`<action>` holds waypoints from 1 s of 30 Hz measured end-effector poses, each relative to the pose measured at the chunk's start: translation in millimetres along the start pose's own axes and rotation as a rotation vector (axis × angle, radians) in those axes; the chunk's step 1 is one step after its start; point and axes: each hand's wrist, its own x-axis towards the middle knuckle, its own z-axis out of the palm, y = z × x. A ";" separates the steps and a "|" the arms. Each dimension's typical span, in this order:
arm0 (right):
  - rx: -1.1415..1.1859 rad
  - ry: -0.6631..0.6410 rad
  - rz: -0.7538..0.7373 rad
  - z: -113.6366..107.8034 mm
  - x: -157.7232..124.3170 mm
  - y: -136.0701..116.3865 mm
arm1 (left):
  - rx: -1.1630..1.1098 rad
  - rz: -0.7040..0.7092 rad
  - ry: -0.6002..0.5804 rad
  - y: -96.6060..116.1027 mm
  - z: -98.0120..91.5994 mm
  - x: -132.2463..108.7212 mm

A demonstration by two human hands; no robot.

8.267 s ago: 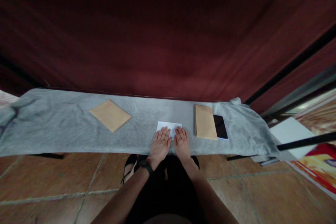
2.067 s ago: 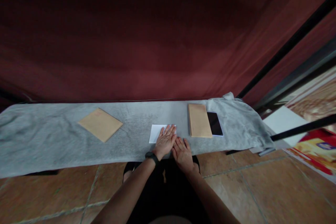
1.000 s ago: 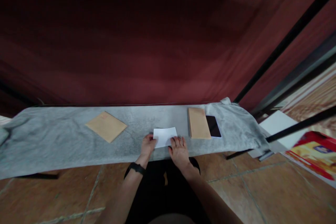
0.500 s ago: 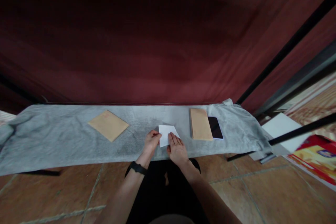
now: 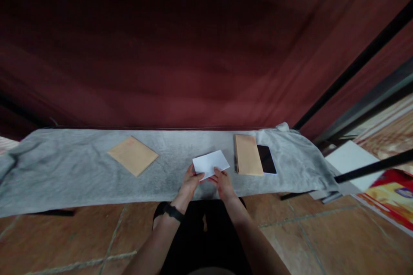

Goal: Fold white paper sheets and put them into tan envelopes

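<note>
A folded white sheet of paper (image 5: 209, 163) is held between both hands over the middle of the grey cloth. My left hand (image 5: 191, 180) grips its lower left edge, thumb on top and fingers underneath. On the lower right edge, my right hand (image 5: 222, 181) pinches it the same way. The paper tilts slightly, its right end farther from me. To the left lies a brown envelope (image 5: 133, 155), set at an angle. A stack of brown envelopes (image 5: 248, 154) is right of my hands, partly covering a dark-screened tablet or phone (image 5: 267, 159).
The grey cloth (image 5: 80, 180) drapes over a long narrow bench or table against a dark red surface (image 5: 193, 73). Black metal bars (image 5: 351, 64) rise at the right. Beyond the right end are a white board (image 5: 353, 163) and a red and yellow package (image 5: 393, 195).
The white paper has turned and now shows a longer rectangle. My right hand, earlier flat on top of it, has shifted to grip its lower edge.
</note>
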 end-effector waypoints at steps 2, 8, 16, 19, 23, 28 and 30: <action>-0.080 -0.011 0.059 -11.1 0.0 6.0 | 0.055 0.020 0.030 -3.6 -4.4 7.5; -0.404 0.027 -0.134 -29.0 -4.8 11.0 | 0.536 0.262 0.143 -13.8 -15.0 21.5; -1.557 -0.021 -0.849 -27.5 1.2 30.0 | 1.167 0.623 0.262 -30.0 -8.9 2.6; -1.632 -0.019 -0.870 -31.7 2.5 36.3 | 1.294 0.754 0.089 -38.0 1.7 -0.5; -1.684 -0.047 -0.905 -35.2 2.4 37.9 | 1.328 0.759 -0.039 -53.2 14.3 5.0; -1.654 0.023 -0.916 -32.2 2.1 38.3 | 1.329 0.763 0.066 -61.6 3.5 13.3; -1.633 0.052 -0.921 -30.3 1.4 38.1 | 1.324 0.762 0.114 -61.3 -6.5 14.2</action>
